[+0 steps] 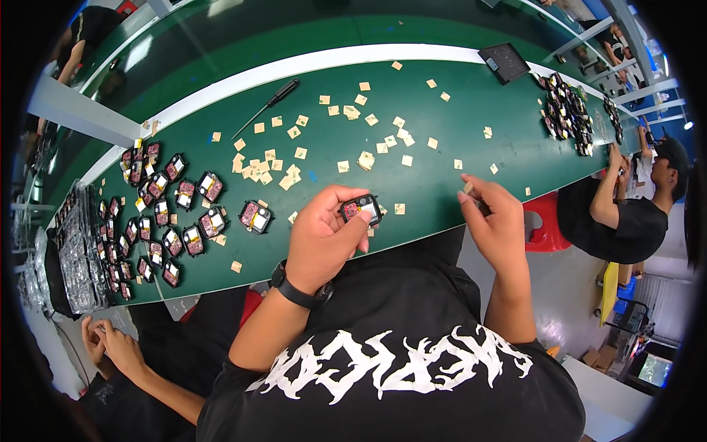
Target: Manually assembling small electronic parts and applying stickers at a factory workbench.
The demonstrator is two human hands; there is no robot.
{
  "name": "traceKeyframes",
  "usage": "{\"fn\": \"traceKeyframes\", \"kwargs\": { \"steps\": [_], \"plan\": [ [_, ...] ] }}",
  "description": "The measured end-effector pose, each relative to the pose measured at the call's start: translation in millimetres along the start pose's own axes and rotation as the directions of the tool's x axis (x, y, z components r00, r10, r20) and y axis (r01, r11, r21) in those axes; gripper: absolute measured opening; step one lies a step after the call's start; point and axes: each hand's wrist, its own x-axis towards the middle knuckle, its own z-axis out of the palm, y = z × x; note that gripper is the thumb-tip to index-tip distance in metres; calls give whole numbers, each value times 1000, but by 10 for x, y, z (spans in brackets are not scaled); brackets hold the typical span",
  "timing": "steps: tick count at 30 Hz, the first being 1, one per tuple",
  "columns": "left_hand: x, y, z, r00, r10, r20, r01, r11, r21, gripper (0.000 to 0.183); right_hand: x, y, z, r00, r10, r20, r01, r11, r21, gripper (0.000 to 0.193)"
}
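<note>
My left hand (318,239) is closed around a small black smartwatch-like case (352,211), its thumb lying across the open inner side, where red and white parts show. My right hand (495,221) is raised over the front edge of the table, apart from the case. Its thumb and forefinger pinch a small beige square (468,188), partly covered by the fingertips. Many similar beige squares (366,160) lie scattered on the green tabletop ahead of my hands. Another open case (255,216) rests just left of my left hand.
Many open cases (193,240) cover the table's left side, beside clear plastic trays (77,250). A screwdriver (266,109) lies at the back. A black tray (504,62) and a pile of black parts (565,116) occupy the far right. Co-workers sit on both sides; a red stool (545,225) stands right.
</note>
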Motion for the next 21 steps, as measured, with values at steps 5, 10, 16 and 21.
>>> {"fn": "traceKeyframes", "kwargs": {
  "steps": [5, 10, 16, 21],
  "plan": [
    [14, -12, 32, 999, 24, -21, -24, 999, -22, 23, 1, 72, -36, 999, 44, -21, -45, 998, -43, 26],
    [16, -59, -6, 998, 64, 27, -63, 997, -46, 22, 111, 71, -35, 998, 41, -44, -46, 990, -131, 25],
    [-11, -11, -45, 998, 13, 58, -13, 1000, 7, 26, 265, 11, 47, 999, -4, -37, -2, 990, -143, 25],
    [-84, 14, -44, 998, 6, 60, 1, 992, -123, 30, 332, 146, 12, 999, -18, -49, 9, 984, -177, 24]
  ]
}}
